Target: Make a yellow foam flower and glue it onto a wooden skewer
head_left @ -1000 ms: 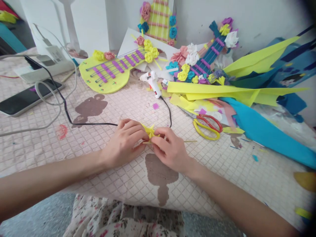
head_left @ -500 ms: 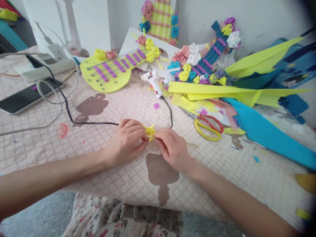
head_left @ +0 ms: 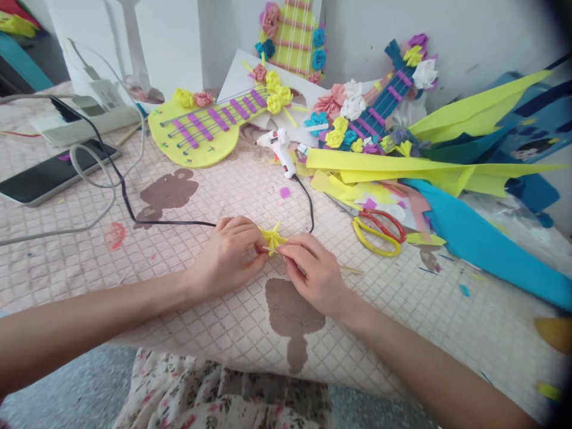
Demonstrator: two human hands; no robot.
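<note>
Between my two hands is a small yellow crepe paper flower [head_left: 272, 236] with pointed petals spread outward. My left hand [head_left: 235, 253] pinches it from the left, its fingertips partly hidden behind the knuckles. A thin wooden stick [head_left: 352, 270] is pinched in my right hand [head_left: 315, 271]; one end pokes out past the fingertips across the flower's lower petals, and the other end shows right of the hand. Beyond my hands lies a white hot glue gun [head_left: 282, 155]. Scissors [head_left: 378, 232] with red and yellow handles rest to the right.
Paper guitars stand at the back: a yellow one [head_left: 196, 134], a blue one [head_left: 375, 113] with paper flowers. Yellow crepe strips [head_left: 402, 165] and a blue sheet [head_left: 482, 232] spread rightward. A phone [head_left: 53, 173] and power strip [head_left: 89, 122] sit left. A black cord [head_left: 179, 223] passes behind my hands.
The flower's petals look more spread and its face is turned more upward. The stick's tip lies slightly lower across it. My hands stay almost in place; the view shifts slightly.
</note>
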